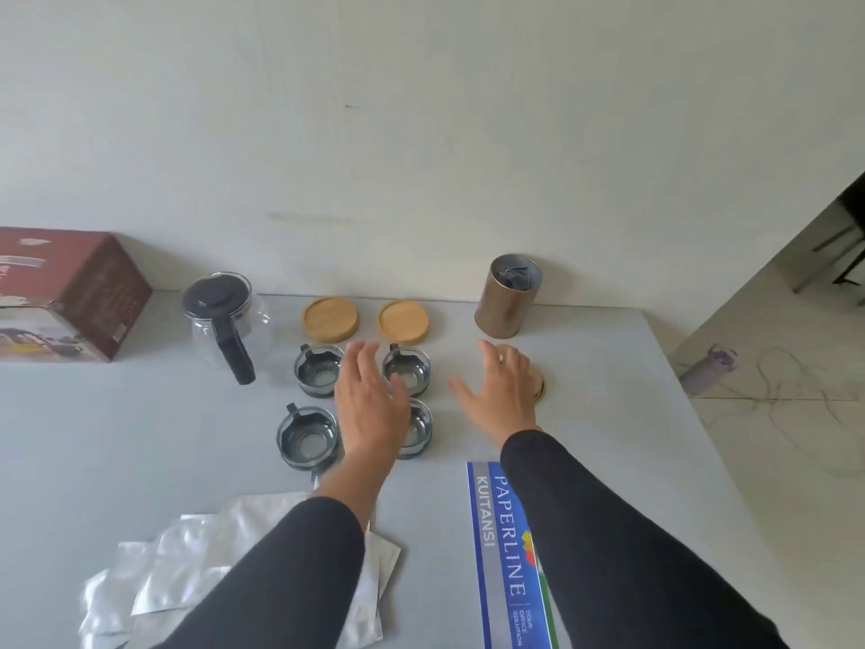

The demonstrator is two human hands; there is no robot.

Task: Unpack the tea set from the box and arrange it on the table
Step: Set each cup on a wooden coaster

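Note:
A glass teapot (223, 316) with a black lid and handle stands at the back left of the grey table (140, 428). Two round wooden coasters (330, 319) (403, 320) lie behind several small glass cups (318, 371) (306, 435) (408, 367). My left hand (370, 400) hovers flat above the cups with straight fingers, partly covering the front right cup (420, 428). My right hand (501, 391) is open too, over a wooden lid (538, 381) that it mostly hides. The dark red box (70, 297) lies at the far left.
An open gold canister (508, 297) stands at the back right. Silver foil pouches (187, 569) lie near the front edge, with a blue PAPERLINE booklet (501, 545) beside them. The table's right edge drops to a floor with a purple bottle (709, 367) and cables.

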